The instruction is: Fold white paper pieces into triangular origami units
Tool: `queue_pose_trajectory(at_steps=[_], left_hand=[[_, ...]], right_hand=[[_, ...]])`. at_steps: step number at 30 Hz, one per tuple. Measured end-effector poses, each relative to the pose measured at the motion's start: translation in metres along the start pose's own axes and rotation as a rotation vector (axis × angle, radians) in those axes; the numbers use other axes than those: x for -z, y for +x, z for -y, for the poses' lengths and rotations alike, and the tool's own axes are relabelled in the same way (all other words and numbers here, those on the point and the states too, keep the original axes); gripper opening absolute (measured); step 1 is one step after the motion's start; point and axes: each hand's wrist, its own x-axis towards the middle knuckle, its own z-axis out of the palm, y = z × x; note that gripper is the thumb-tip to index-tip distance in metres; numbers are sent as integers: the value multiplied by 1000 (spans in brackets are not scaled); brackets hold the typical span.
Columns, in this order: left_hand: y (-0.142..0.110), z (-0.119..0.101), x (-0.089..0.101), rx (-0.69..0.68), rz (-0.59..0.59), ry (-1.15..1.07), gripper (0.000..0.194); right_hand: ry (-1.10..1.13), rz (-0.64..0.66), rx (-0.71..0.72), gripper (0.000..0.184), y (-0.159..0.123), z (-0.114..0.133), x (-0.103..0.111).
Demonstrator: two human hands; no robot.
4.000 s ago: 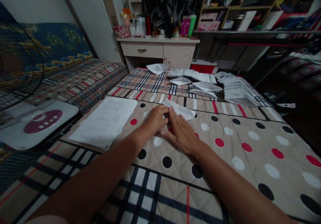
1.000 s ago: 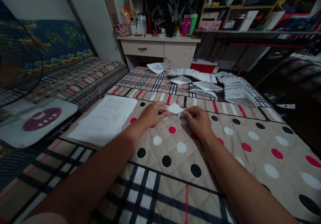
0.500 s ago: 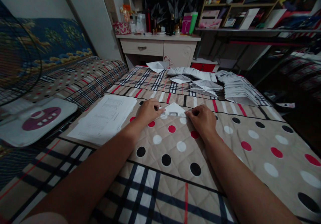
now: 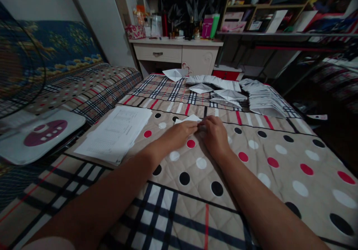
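A small folded sheet of white paper [image 4: 192,118] lies on the quilted bedspread, its pointed top showing beyond my fingers. My left hand [image 4: 181,133] reaches across it, fingers pressed together and tips at the paper's right part. Close against those fingertips, my right hand [image 4: 214,133] is closed, pinching the right end of the same paper. Most of the paper's lower edge is hidden under my hands. Left of my forearm sits a stack of printed sheets [image 4: 114,134].
Folded paper pieces [image 4: 229,95] lie toward the bed's far end, beside a long row of packed folded papers [image 4: 265,99]. A white fan base [image 4: 41,134] stands at the left. Beyond the bed is a dresser [image 4: 156,52] with bottles and boxes on top.
My left hand has moved right, from the paper's left end to beside my right hand. My right hand has shifted slightly left. The paper's printed strip is now covered.
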Motion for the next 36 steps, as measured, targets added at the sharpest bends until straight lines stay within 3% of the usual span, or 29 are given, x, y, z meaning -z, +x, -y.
queue_pose_trajectory(at_steps=[3,6,9,15,23,27,32,36], left_hand=[[2,-13,-5,80,106,8,27],[1,-22,-2,103,152,19,28],[-2,-26,5,122,142,-5,44],[-10,-25,15,307,237,115,62],[-13,-20,10,485,135,412,42],[-8,-18,13,456,55,416,27],[-8,-11,14,439,-24,415,25],[-10,-2,16,428,-161,285,18]], right_hand=[[132,74,53,48,-6,12,-8],[162,147,43,63,-10,14,-13],[118,169,8,63,-11,10,-14],[20,156,-6,51,-10,0,-7],[40,167,-85,47,-6,-5,4],[36,140,-88,45,-4,-8,4],[28,111,-45,39,-3,-15,5],[9,87,-67,38,-2,-14,8]])
